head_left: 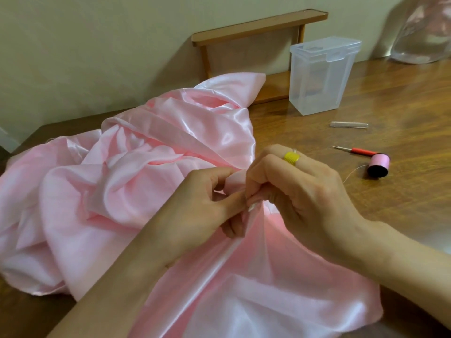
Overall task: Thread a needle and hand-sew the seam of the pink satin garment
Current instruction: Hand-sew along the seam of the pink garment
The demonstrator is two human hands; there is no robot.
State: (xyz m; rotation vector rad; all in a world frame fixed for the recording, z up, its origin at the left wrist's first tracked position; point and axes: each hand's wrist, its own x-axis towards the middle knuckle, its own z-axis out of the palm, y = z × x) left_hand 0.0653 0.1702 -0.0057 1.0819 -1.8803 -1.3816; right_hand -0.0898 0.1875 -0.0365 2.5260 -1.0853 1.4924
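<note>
The pink satin garment [117, 191] lies bunched across the wooden table [402, 118], with one seam fold running toward me. My left hand [195, 211] pinches a raised fold of the satin at the seam. My right hand [300, 196] meets it there, fingers curled and pinching at the same fold; a yellow thimble [291, 157] sits on one finger. The needle is hidden between the fingertips. A pink thread spool [378, 165] lies to the right, a thin thread trailing from it toward my right hand.
A red-handled seam ripper [358, 151] lies beside the spool, and a small clear needle tube [349, 124] behind it. A clear plastic box [322, 74] stands at the back, in front of a wooden rack [258, 25]. A clear plastic bag [424, 32] sits at the far right.
</note>
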